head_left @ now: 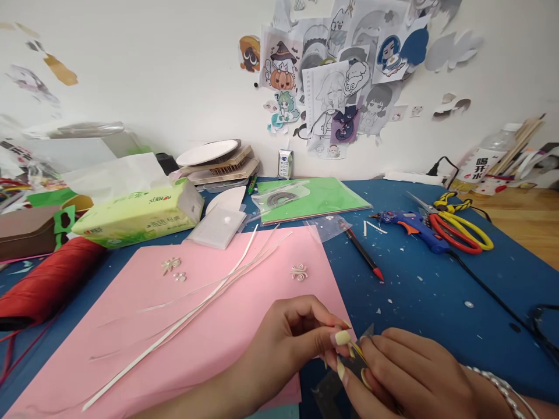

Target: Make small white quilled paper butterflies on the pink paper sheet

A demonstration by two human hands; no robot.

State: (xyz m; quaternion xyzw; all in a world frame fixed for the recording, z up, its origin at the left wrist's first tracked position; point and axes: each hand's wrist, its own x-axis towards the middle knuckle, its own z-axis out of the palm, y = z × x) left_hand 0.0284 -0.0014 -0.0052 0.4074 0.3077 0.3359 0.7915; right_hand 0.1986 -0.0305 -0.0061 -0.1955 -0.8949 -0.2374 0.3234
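Observation:
My left hand point(301, 331) is closed in a pinch over the lower right edge of the pink paper sheet point(227, 331). Its thumb and fingertips meet those of my right hand point(406, 366), which is closed too. A thin yellowish piece point(358, 349) shows between them, leading into the right fingers; most of it is covered. Under the hands lies a dark grey flat piece point(325, 398), partly hidden. On the pink sheet rest long white paper strips point(174, 326), a curled paper scroll point(299, 272), another scroll shape point(170, 265) and small white beads point(179, 277).
A blue glue gun point(414, 227), red-and-yellow-handled scissors point(458, 230) and a black pen point(364, 253) lie right on the blue mat point(419, 297). Green sheets point(336, 198) are behind. A tissue pack point(144, 212) and red roll point(56, 279) stand left.

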